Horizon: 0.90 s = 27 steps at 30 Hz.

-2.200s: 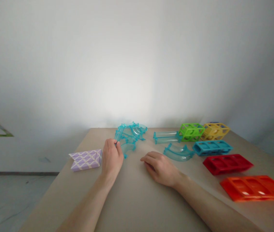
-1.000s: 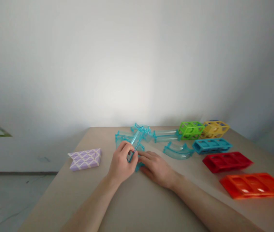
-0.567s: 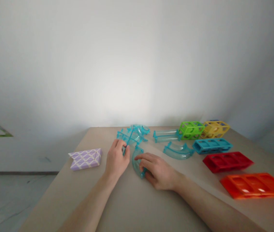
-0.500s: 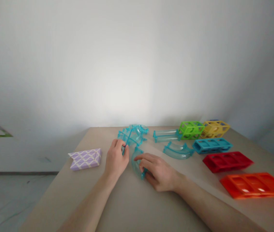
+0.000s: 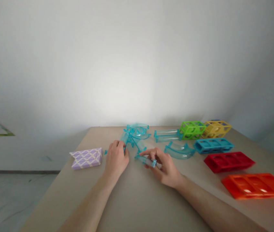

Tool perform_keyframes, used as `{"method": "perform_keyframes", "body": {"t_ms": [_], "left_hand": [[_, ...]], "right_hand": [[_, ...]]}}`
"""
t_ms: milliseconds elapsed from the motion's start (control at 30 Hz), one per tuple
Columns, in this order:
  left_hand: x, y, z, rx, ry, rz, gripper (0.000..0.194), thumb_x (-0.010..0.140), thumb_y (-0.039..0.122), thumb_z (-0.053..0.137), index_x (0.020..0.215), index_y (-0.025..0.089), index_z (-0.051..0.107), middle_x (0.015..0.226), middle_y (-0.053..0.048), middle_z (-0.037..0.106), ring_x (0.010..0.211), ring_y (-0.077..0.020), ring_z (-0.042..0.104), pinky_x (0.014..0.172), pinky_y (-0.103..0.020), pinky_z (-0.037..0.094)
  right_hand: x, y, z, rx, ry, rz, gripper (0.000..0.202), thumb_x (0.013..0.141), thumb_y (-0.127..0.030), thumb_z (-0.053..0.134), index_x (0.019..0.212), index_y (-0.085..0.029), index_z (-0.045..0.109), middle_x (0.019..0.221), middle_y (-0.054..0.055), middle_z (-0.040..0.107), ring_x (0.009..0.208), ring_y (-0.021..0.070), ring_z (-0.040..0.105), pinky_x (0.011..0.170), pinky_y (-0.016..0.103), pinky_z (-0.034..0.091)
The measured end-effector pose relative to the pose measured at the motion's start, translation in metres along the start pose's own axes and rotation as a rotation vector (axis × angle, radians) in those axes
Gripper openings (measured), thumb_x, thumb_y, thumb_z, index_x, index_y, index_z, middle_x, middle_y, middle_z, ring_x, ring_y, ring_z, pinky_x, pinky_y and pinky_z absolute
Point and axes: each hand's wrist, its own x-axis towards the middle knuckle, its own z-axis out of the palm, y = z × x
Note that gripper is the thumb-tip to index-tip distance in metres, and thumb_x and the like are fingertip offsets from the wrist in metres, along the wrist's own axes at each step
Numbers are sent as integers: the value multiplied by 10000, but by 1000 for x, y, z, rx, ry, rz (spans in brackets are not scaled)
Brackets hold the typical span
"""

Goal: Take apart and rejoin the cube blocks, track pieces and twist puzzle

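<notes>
My right hand (image 5: 164,167) is closed on a translucent blue track piece (image 5: 146,160), fingers and thumb gripping its right side. This piece is tipped up above the table, one end pointing left. To its left, my left hand (image 5: 117,158) has its fingers curled and pressed around part of another clear blue track piece (image 5: 126,141), mostly hidden by the hand. Just beyond both hands lies a loose cluster of similar blue track pieces (image 5: 139,136), overlapping one another. A curved blue track piece (image 5: 179,151) rests right of my right hand, with straight track pieces (image 5: 168,135) behind it.
Along the table's right side stand a green frame block (image 5: 192,130), a yellow frame block (image 5: 216,129), a blue block (image 5: 213,145), a red block (image 5: 229,161) and an orange block (image 5: 256,186). A purple patterned packet (image 5: 87,159) lies left. A wall (image 5: 137,64) rises behind the table.
My right hand has lifted the curved track piece and turned it on its side, shifting slightly right. The pieces near my left hand have shifted; that hand has barely moved.
</notes>
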Motion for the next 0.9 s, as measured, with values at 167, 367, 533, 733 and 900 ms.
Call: {"method": "perform_keyframes", "body": {"t_ms": [167, 367, 533, 733, 900], "left_hand": [[0, -1, 2, -26, 10, 8, 81, 824, 155, 553, 871, 192, 607, 927, -87, 610, 918, -266, 581, 816, -373, 475], [0, 1, -4, -114, 136, 42, 123, 847, 167, 532, 897, 190, 643, 929, -101, 620, 939, -272, 570, 856, -408, 483], [-5, 12, -20, -472, 153, 314, 198, 896, 226, 507, 1068, 207, 602, 1070, -88, 602, 1023, -207, 580, 926, -334, 468], [-12, 21, -12, -600, -89, 352, 94, 876, 273, 557, 821, 198, 541, 797, -16, 556, 755, -156, 547, 695, -263, 449], [-10, 18, -6, -754, -26, 116, 227, 946, 357, 448, 811, 193, 530, 720, -2, 568, 693, -152, 545, 674, -264, 421]], "right_hand": [[1, 11, 7, 277, 65, 278, 340, 856, -376, 616, 790, -252, 307, 847, 21, 682, 607, 154, 665, 572, 305, 561], [0, 13, 13, 367, -45, 407, 330, 873, -432, 602, 834, -248, 330, 591, -79, 584, 497, 139, 631, 484, 243, 502], [1, 11, 11, 365, 129, 309, 321, 887, -432, 604, 839, -244, 348, 647, -79, 542, 481, 98, 564, 470, 212, 456], [-1, 13, 1, 462, 60, 141, 322, 862, -463, 616, 1039, -227, 486, 875, 32, 585, 770, 180, 605, 558, 264, 522], [4, 18, -3, -37, 169, 88, 263, 941, -347, 469, 1149, -215, 565, 1070, 98, 615, 983, 237, 586, 690, 347, 559]]}}
